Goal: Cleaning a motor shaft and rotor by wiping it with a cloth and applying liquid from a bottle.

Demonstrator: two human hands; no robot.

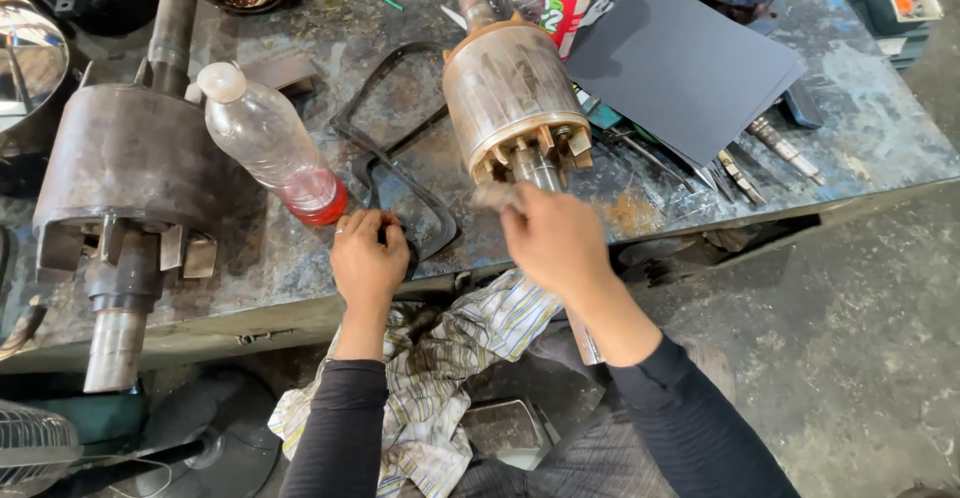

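Head view: the right hand is pinching a small scrap of grey abrasive or cloth against the shaft end of a copper-toned motor rotor, which is lying on the scarred metal workbench with its shaft pointing toward the person, near the front edge. The left hand is resting curled on the bench edge, fingertips pressing on a black rubber gasket; it is gripping nothing outright. Judgement: the rotor looks heavy and rigid, a solid steel core likely to roll if nudged; the barrel body is the safest place to steady it, while the finned end ring around the shaft looks sharper and easier to damage. The shaft appears smooth, possibly slippery. The gasket looks soft and floppy. A clear plastic bottle with red liquid at its base is lying just left of the gasket, and a larger rusty rotor is sitting further left. Dark sandpaper sheets are lying right of the rotor, hand tools poking out beneath them. A striped rag is draped over the person's lap.
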